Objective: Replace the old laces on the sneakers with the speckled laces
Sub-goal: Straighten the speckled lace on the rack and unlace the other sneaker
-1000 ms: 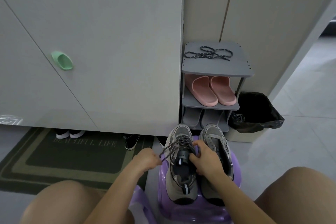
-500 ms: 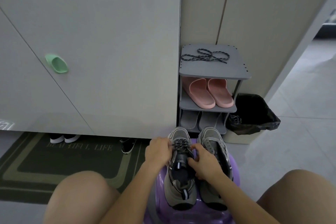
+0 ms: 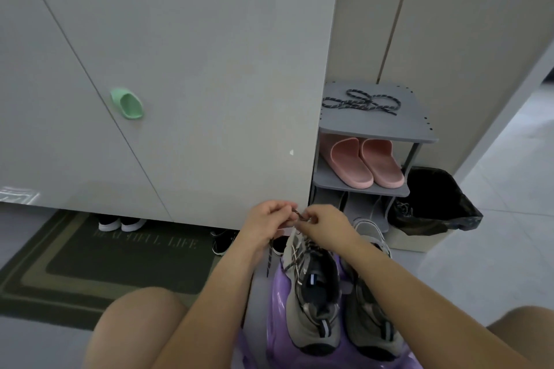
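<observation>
Pinching one lace (image 3: 299, 215) above the left sneaker (image 3: 311, 293): fingers of left hand (image 3: 268, 220) and right hand (image 3: 325, 226) are gripping it; uneven tugging risks jamming it or tipping the sneaker.

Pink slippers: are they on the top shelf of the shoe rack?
No, the pink slippers sit on the middle shelf; speckled laces lie on top.

Purple stool (image 3: 277, 290): carries a pair of grey sneakers (image 3: 314, 308), side by side, toes pointing away. Grey shoe rack (image 3: 419, 136): top shelf, coiled speckled laces (image 3: 361, 102); middle shelf, pink slippers (image 3: 362, 163); bottom shelf, grey slippers (image 3: 359, 207). Tiled floor (image 3: 485, 255): stool, rack, green doormat (image 3: 120, 257), and a black-lined bin (image 3: 434, 207) just beside the rack.
</observation>
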A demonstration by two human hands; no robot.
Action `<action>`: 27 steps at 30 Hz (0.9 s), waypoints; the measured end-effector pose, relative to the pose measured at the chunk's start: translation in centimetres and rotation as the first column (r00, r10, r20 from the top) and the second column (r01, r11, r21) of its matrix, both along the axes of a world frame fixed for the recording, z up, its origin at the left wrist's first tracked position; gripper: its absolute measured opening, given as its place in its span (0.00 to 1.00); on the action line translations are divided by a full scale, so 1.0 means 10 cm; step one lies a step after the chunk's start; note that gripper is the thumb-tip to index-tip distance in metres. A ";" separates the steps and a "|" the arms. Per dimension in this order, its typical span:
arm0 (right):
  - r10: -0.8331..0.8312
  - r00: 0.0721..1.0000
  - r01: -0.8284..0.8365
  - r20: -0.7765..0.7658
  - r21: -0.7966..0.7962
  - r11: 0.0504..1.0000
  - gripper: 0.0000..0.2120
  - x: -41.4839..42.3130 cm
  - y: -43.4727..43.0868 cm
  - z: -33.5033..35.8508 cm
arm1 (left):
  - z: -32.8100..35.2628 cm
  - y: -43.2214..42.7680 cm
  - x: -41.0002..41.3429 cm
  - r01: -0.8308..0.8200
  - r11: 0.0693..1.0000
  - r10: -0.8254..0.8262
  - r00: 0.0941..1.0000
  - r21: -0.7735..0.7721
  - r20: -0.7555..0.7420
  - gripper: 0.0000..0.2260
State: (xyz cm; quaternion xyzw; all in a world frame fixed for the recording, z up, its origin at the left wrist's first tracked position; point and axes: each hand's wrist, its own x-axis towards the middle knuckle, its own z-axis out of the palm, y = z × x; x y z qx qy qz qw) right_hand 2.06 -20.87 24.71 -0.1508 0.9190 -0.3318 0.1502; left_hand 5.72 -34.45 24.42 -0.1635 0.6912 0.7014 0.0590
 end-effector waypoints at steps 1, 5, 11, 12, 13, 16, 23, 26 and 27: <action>-0.030 0.999 0.029 -0.012 -0.048 0.998 0.12 -0.03 -0.04 0.05 | -0.01 -0.02 0.01 -0.022 1.000 0.022 1.000 0.002 -0.009 0.07; -0.201 0.979 0.201 0.027 -0.265 0.943 0.06 -0.16 -0.08 0.20 | -0.08 -0.05 0.07 -0.005 0.997 0.004 1.000 -0.083 -0.020 0.08; -0.302 0.944 0.329 0.130 -0.398 0.857 0.10 -0.19 0.00 0.19 | -0.26 -0.04 0.20 0.237 0.848 -0.225 0.971 -0.473 0.083 0.06; -0.297 0.942 0.335 0.156 -0.424 0.841 0.09 -0.18 0.00 0.18 | -0.30 -0.04 0.22 0.293 0.775 -0.270 0.955 -0.559 0.127 0.10; -0.281 0.942 0.335 0.184 -0.446 0.830 0.07 -0.17 -0.01 0.18 | -0.34 -0.05 0.22 0.325 0.732 -0.291 0.944 -0.598 0.156 0.13; -0.175 0.952 0.276 0.251 -0.455 0.846 0.05 -0.16 -0.05 0.14 | -0.38 -0.05 0.23 0.281 0.779 -0.238 0.960 -0.561 0.150 0.13; 0.151 0.985 -0.114 -0.084 0.338 0.934 0.11 0.15 0.06 -0.32 | -0.29 -0.02 0.14 -0.078 0.987 0.099 0.984 -0.142 0.149 0.07; 0.234 0.965 -0.163 -0.118 0.429 0.889 0.12 0.28 0.09 -0.43 | -0.31 0.00 0.12 -0.126 0.988 0.136 0.983 -0.086 0.126 0.04; 0.233 0.963 -0.160 -0.135 0.408 0.899 0.12 0.28 0.11 -0.44 | -0.33 0.01 0.10 -0.129 0.988 0.139 0.983 -0.090 0.120 0.04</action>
